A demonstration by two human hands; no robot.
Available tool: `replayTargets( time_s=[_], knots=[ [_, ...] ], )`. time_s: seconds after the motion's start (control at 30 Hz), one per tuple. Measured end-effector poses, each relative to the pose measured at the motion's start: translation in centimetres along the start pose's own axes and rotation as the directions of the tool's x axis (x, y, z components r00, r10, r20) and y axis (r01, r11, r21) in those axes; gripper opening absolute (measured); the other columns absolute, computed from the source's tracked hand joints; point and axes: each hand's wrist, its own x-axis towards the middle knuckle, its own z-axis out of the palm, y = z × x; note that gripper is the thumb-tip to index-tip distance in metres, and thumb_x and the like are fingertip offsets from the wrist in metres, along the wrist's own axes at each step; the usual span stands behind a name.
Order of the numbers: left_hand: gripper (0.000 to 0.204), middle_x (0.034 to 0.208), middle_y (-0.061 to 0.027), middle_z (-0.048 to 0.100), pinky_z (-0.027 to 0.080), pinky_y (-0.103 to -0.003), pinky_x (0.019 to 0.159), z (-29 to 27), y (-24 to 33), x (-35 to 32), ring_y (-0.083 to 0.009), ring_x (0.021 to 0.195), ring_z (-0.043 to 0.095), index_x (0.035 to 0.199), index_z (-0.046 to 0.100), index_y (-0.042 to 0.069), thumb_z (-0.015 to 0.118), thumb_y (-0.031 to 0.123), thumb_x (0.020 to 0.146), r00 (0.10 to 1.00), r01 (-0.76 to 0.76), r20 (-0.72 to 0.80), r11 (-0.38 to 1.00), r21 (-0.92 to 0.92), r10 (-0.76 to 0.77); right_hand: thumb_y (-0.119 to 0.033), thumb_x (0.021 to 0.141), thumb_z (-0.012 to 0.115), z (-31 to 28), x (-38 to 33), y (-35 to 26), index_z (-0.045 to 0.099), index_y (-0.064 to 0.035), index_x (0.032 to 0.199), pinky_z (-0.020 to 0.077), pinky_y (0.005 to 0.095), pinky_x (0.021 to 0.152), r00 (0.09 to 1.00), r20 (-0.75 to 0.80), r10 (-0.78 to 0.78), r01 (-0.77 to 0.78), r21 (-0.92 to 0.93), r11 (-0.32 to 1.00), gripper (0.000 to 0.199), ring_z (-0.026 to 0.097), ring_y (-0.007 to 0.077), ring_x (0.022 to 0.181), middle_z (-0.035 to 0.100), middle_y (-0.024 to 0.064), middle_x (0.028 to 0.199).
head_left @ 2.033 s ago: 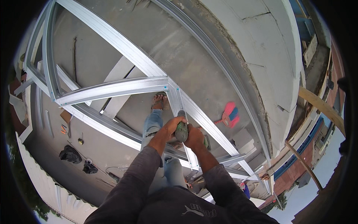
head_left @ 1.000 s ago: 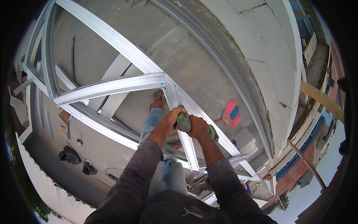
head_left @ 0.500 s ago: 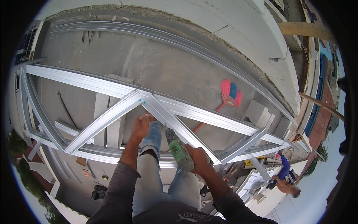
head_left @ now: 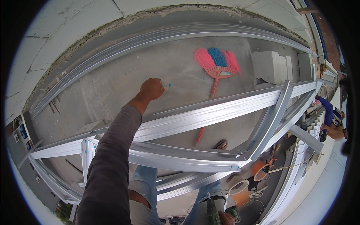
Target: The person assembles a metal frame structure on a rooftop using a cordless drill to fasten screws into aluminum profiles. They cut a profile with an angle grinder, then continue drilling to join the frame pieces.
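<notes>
My left arm stretches over the long silver metal channel [head_left: 202, 119] of a truss frame. Beyond it, my left hand [head_left: 152, 89] is low over the grey floor, fingers curled; what they hold, if anything, is hidden. A small blue-headed screw [head_left: 170, 85] lies just right of that hand. At the lower edge my right hand [head_left: 227, 218] grips a green and black cordless drill [head_left: 213, 214], its chuck pointing up, in front of my knee. Blue-headed screws also show at the frame's joints.
A pink and blue broom [head_left: 221, 67] lies on the floor, its red handle passing under the frame. White blocks [head_left: 270, 67] stand at the right. Long channels [head_left: 168, 34] run along the far wall. An orange bucket [head_left: 259, 170] and cables sit lower right; another person [head_left: 332, 120] is beyond.
My left hand has left the frame's joint and reached across the top channel to the floor. The drill has dropped from beside the frame toward my right knee. The view has shifted.
</notes>
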Motion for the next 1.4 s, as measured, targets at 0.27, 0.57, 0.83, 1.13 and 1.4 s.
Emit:
replayTargets(
  time_s=[0.27,0.57,0.83,1.13,1.4],
  knots=[
    [0.045,0.109,-0.0196,0.075,0.058,-0.047,0.092,6.7,3.3,10.2,-0.0363,0.109,0.072,0.107,0.073,0.001,0.075,0.044,0.094,0.988,-0.007,0.141,0.902,0.432,-0.060,-0.011,0.092,0.062,1.4,0.2,-0.8,0.065,-0.0117,0.134,0.0551,0.0471,0.075,0.975,-0.215,0.058,-0.046,0.061,0.997,0.042,0.069,0.0345,0.087,0.071,0.0130,0.099],
    [0.024,0.099,-0.0134,0.076,0.057,-0.043,0.081,4.9,0.7,7.7,-0.0307,0.092,0.074,0.103,0.071,0.005,0.067,0.028,0.100,0.992,-0.089,-0.094,0.994,-0.063,0.082,-0.016,0.090,0.072,-0.7,0.8,0.3,0.068,-0.0016,0.122,0.0566,0.0426,0.069,0.980,-0.201,-0.012,0.035,0.109,0.993,0.035,0.070,0.0331,0.082,0.072,0.0140,0.097],
    [0.013,0.100,-0.0027,0.071,0.060,-0.027,0.074,-8.3,14.9,-17.0,-0.0169,0.092,0.073,0.103,0.065,0.010,0.068,0.023,0.104,0.990,0.058,0.090,0.260,-0.964,0.112,-0.029,0.082,0.073,-9.9,-0.4,2.5,0.060,-0.0117,0.133,0.0584,0.0492,0.078,0.992,-0.094,-0.080,0.108,0.340,0.934,0.056,0.073,0.0385,0.092,0.073,0.0148,0.103],
    [0.030,0.097,-0.0064,0.073,0.057,-0.028,0.075,-4.3,36.3,-33.7,-0.0184,0.090,0.071,0.124,0.070,0.002,0.076,0.011,0.096,0.839,0.332,0.414,0.272,-0.903,0.352,-0.024,0.089,0.077,-17.8,-5.4,6.4,0.060,-0.0077,0.133,0.0590,0.0373,0.078,0.939,-0.305,-0.158,0.343,0.860,0.378,0.050,0.075,0.0266,0.092,0.073,0.0117,0.107],
    [0.019,0.097,-0.0064,0.073,0.056,-0.031,0.075,1.3,48.6,-37.3,-0.0178,0.089,0.072,0.108,0.072,0.004,0.080,0.012,0.093,0.656,0.496,0.669,0.469,-0.731,0.348,-0.020,0.096,0.077,-17.2,-10.2,13.4,0.063,-0.0065,0.132,0.0582,0.0251,0.064,0.983,-0.143,-0.116,0.111,0.962,-0.249,0.041,0.071,0.0099,0.074,0.075,0.0049,0.094]
  ],
)
